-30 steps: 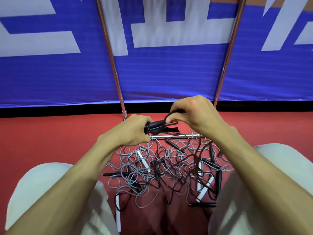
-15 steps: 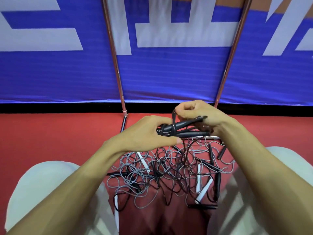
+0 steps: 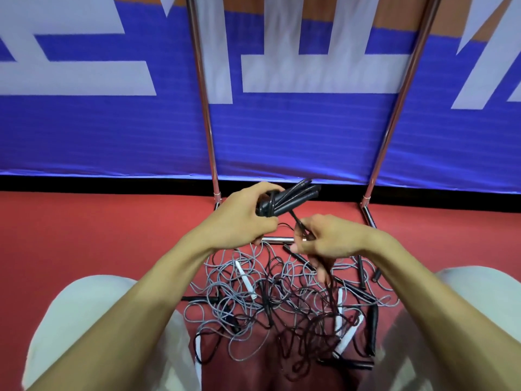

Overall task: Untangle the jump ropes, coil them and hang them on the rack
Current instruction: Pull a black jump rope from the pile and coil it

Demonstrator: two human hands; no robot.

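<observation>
A tangle of grey and black jump ropes [image 3: 282, 306] with white and black handles lies on the red floor between my knees. My left hand [image 3: 248, 218] grips a pair of black handles [image 3: 290, 198] with black cord wound round them, raised above the pile. My right hand [image 3: 324, 238] pinches the black cord [image 3: 296, 221] just below those handles; the cord runs down from it into the tangle. The metal rack [image 3: 205, 108] stands behind the pile, its two uprights rising against the wall and its base bar [image 3: 276, 239] lying under my hands.
A blue banner [image 3: 296, 136] with white shapes covers the wall right behind the rack. My knees in light trousers [image 3: 93, 306] flank the pile on both sides. Red floor [image 3: 84, 227] stretches to the left and right.
My left hand has lifted the black handles up and tilted them to the upper right. My right hand has let go of the handles and dropped lower, now pinching the cord beneath them.
</observation>
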